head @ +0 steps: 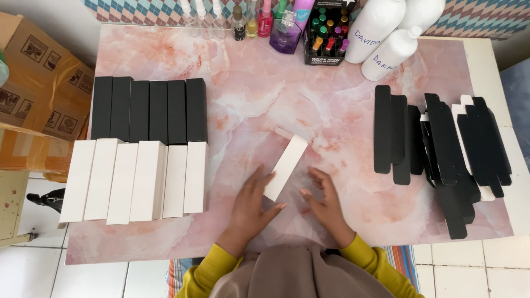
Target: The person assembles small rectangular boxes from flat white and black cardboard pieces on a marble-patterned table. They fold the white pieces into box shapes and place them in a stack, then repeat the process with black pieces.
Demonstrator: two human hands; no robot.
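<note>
Hands apart: left hand (251,204) touching white box (285,165), right hand (326,201) open beside; flat black cartons (441,143) right.

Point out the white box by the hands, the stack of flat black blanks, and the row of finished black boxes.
white box (286,165), head view, middle of its top face.
flat black blanks (444,149), head view, a middle blank.
finished black boxes (149,110), head view, middle of the row.
</note>
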